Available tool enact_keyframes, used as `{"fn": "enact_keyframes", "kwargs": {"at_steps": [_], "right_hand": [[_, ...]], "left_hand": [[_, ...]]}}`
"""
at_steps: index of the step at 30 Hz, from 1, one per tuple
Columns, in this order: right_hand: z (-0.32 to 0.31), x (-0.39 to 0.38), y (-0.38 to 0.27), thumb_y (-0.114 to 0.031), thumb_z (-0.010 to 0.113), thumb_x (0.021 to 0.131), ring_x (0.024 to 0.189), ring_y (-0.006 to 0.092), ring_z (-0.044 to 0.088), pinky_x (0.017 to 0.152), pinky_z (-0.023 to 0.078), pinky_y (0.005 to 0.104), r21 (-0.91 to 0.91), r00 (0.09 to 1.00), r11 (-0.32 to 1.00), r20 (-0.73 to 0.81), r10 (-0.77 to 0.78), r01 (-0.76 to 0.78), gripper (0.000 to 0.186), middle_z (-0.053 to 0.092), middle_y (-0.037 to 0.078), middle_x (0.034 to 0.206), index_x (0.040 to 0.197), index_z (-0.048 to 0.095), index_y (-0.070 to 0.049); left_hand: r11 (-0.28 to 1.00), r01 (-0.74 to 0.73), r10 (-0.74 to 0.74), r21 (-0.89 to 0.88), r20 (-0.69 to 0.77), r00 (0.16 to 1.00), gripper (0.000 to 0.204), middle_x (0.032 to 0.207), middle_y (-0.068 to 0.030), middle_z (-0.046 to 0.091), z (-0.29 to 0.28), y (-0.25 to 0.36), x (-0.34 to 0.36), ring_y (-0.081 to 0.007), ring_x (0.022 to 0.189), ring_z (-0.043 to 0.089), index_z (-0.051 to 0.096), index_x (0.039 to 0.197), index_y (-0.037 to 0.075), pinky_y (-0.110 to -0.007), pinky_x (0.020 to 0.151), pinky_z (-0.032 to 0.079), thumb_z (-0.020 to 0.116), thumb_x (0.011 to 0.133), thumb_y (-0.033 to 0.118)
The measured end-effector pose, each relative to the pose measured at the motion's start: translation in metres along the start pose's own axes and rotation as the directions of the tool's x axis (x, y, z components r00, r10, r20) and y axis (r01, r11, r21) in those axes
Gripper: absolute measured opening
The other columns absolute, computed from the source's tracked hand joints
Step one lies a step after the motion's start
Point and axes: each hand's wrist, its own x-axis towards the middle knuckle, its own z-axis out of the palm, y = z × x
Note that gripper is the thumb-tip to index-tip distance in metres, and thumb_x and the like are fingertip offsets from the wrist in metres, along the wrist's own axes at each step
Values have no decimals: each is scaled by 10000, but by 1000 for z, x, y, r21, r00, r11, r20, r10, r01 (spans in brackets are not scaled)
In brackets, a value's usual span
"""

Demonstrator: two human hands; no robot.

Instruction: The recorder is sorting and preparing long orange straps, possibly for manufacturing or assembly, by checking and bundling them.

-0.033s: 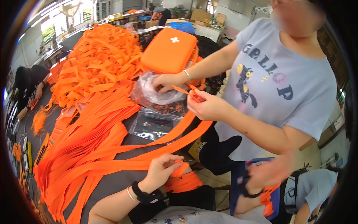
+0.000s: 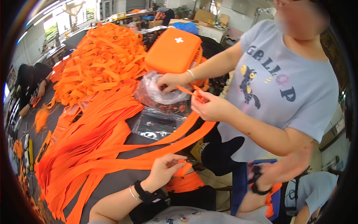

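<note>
My left hand (image 2: 166, 168) pinched a flat orange fabric strap (image 2: 183, 171) beside the grey table (image 2: 119, 180).
I judged light fingertip tension best; my blurred right hand's (image 2: 286, 166) opening and hold I couldn't tell.

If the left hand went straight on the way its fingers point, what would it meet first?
Beyond the orange strip at its fingertips, the left hand would probably meet the co-worker's dark trousers; the yellow item also lies near that line, and depth is unclear.
</note>
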Motion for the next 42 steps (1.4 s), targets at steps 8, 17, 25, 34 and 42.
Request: {"fn": "enact_keyframes", "kwargs": {"at_steps": [8,17,25,34,42], "right_hand": [[9,28,67,-219,562,907,1303,334,340,1061,276,409,-321,999,947,-38,18,-29,513,351,211,1409,1341,403,5],[15,-38,8,-62,502,889,1191,361,436,992,343,449,-84,989,988,61,138,-132,316,427,213,1302,1195,502,18],[43,-126,-124,-60,684,791,759,115,532,684,412,231,307,312,55,936,161,-950,139,554,42,845,889,602,-8],[57,-121,-129,-68,568,884,726,18,478,613,379,173,19,7,-506,1000,25,-862,45,550,-29,848,907,584,-32],[60,-123,-125,-48,540,870,692,0,462,581,338,147,-44,-46,-505,999,-9,-862,34,568,-32,810,873,573,-42]], "left_hand": [[999,33,-34,29,12,999,203,858,-6,646,-1,-2,-1,-36,719,555,641,1056,28,-192,682,464,619,853,24],[982,13,-14,-188,-7,1000,227,946,-47,647,-5,3,-1,-76,862,600,602,1087,-14,-215,806,472,598,860,-18],[985,-8,4,-172,-27,1000,224,1013,-63,636,-6,6,-3,-87,914,591,586,1095,-26,-221,822,465,585,871,-15],[931,103,-90,-350,55,994,248,1083,-98,622,-11,2,4,-137,993,573,582,1133,-25,-265,879,449,562,891,23],[920,128,-95,-371,106,990,248,1102,-98,616,-11,3,5,-139,1002,569,581,1137,-22,-268,881,449,550,894,20]]}}
